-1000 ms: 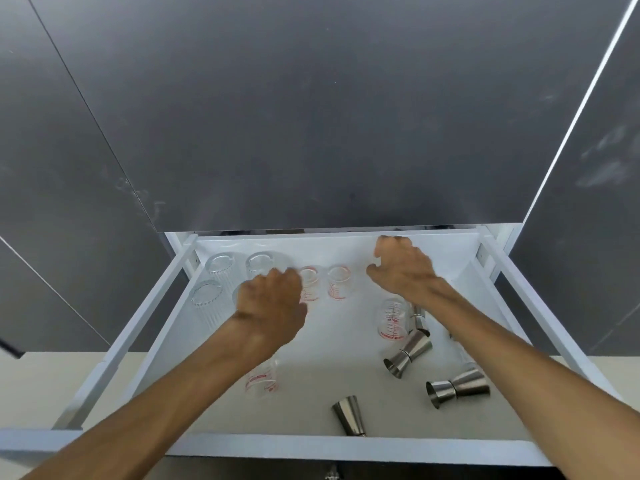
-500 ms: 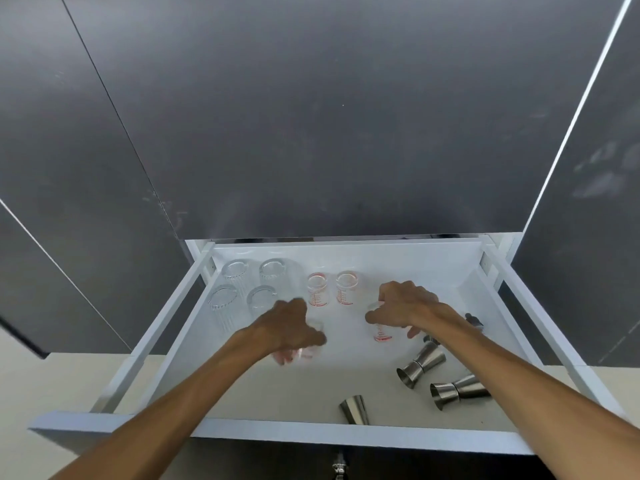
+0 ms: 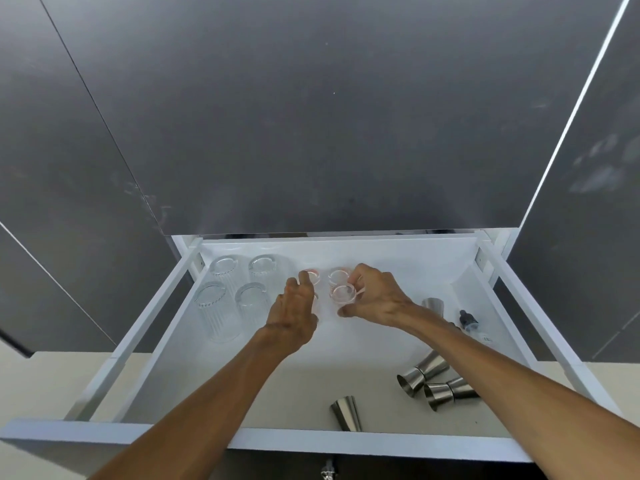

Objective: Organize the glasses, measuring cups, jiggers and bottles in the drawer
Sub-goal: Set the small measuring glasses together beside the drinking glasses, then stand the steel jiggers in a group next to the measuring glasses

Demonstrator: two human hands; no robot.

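The white drawer [image 3: 346, 445] is pulled out. Several ribbed glasses [image 3: 216, 311] stand upside down at its back left. Beside them stand two small measuring cups [image 3: 337, 275] with red marks. My right hand [image 3: 375, 299] holds a third measuring cup [image 3: 343, 294] just in front of those. My left hand [image 3: 294, 308] is closed around another measuring cup, which it mostly hides, left of that one. Steel jiggers [image 3: 420, 374] lie on their sides at the front right, and one [image 3: 346, 412] lies at the front middle. A small dark-capped bottle [image 3: 469, 322] lies at the right wall.
Dark cabinet fronts [image 3: 311, 116] rise behind and on both sides of the drawer. Another steel jigger [image 3: 434, 304] stands behind my right wrist. The drawer's side rails [image 3: 519, 306] run along both edges. Pale floor [image 3: 52, 382] shows on the left.
Both hands picked up a measuring cup each from the drawer's middle and carried them back toward the two cups in the rear row.
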